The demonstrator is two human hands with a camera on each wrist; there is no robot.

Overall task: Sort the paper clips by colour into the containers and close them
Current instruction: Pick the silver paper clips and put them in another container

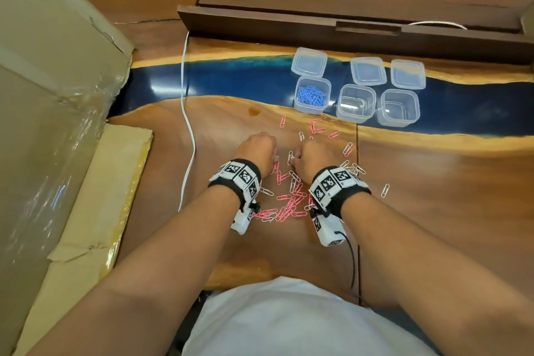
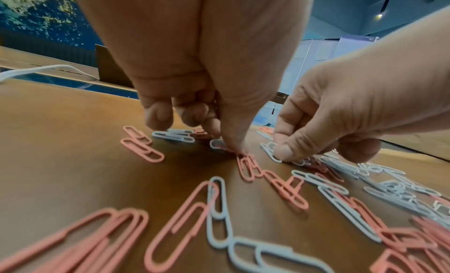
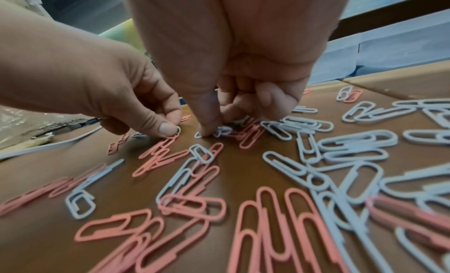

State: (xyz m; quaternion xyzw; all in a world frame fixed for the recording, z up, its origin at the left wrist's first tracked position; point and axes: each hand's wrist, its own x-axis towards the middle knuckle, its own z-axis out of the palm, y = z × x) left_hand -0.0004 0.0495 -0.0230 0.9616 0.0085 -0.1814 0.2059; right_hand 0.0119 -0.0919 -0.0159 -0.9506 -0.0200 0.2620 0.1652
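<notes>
Pink and white paper clips (image 1: 289, 202) lie mixed on the wooden table between my wrists. My left hand (image 1: 257, 150) is curled down over them, and its thumb and fingers (image 2: 219, 140) pinch a clip (image 3: 179, 130) against the wood among pink ones. My right hand (image 1: 313, 157) is curled beside it, and its thumb and fingers (image 3: 216, 130) pinch a white clip (image 2: 269, 152). Behind stand three clear containers: one with blue clips (image 1: 312, 94) and two empty ones (image 1: 356, 102) (image 1: 398, 107). Their lids (image 1: 368, 71) lie behind them.
More loose clips (image 1: 316, 126) lie scattered toward the containers. A white cable (image 1: 186, 113) runs down the table left of my left hand. A large cardboard box (image 1: 52, 95) fills the left side. A dark wooden ledge (image 1: 318, 29) sits behind the lids.
</notes>
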